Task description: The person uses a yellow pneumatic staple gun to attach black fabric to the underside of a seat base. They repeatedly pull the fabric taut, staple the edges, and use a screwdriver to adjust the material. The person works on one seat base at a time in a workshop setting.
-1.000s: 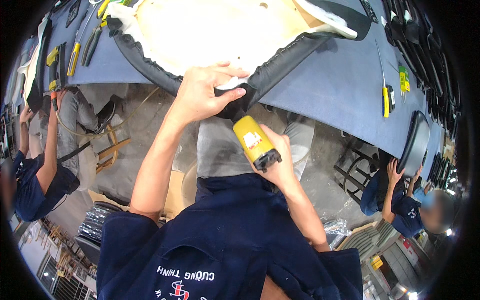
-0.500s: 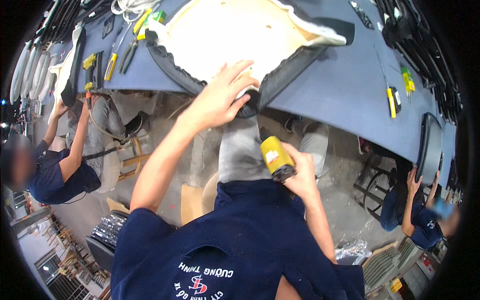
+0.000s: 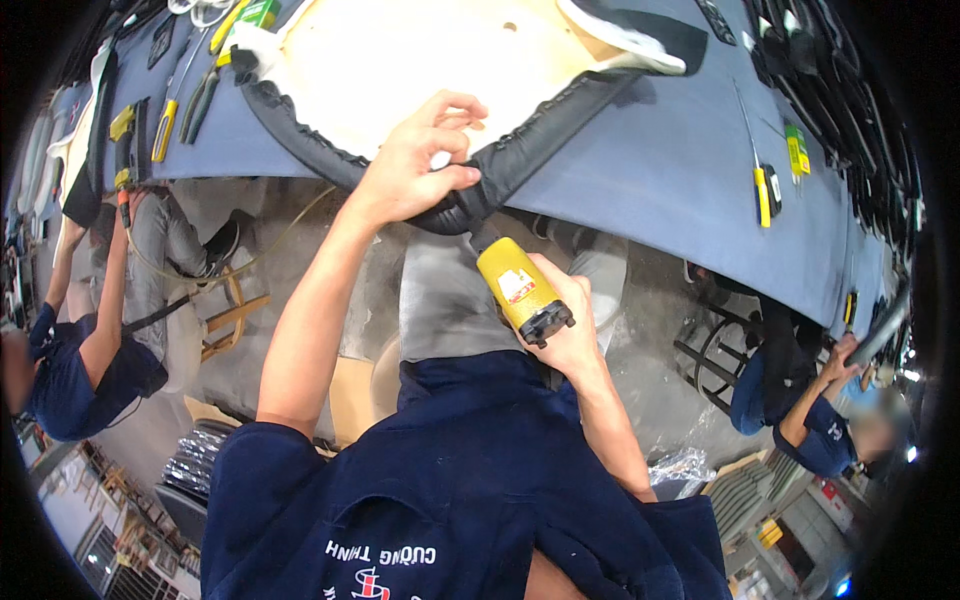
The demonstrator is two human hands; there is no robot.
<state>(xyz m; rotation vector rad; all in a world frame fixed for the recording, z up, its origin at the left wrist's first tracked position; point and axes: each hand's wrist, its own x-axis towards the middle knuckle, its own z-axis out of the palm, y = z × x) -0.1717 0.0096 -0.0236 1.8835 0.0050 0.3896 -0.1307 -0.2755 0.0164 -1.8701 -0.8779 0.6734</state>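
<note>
1. Board panel [image 3: 390,70]: pale, at the top centre, lying over the near edge of the blue-grey table [image 3: 690,190], with a small hole in its face.
2. Black cover [image 3: 550,125]: folded around the panel's rim in a gathered roll; its 2 near sides meet in a corner that projects past the table edge, above the person's lap. White padding [image 3: 640,45] shows beside a loose black flap at the far right.
3. Left hand [image 3: 412,175]: over the near corner, fingers loosely curled above the panel, thumb set apart from them and reaching across the black roll. Whether thumb and fingers pinch the material cannot be told.
4. Yellow tool [image 3: 518,285]: tilted, below the corner, its dark nose just beside the cover; contact cannot be told.
5. Right hand [image 3: 570,315]: wrapped around the tool from the right; most fingers are hidden behind its body.
6. Table, right: 1 yellow-handled screwdriver [image 3: 762,198], near a green-and-yellow packet [image 3: 797,150]; dark pieces [image 3: 850,110] lie in a row beyond.
7. Table, left: pliers [image 3: 202,100] beside a 2nd screwdriver [image 3: 164,135].
8. Surroundings: 2 co-workers sit at the sides, the left one [image 3: 95,375] near a yellow-and-black tool [image 3: 122,140], the right one [image 3: 825,425] with a dark curved piece [image 3: 885,325].
</note>
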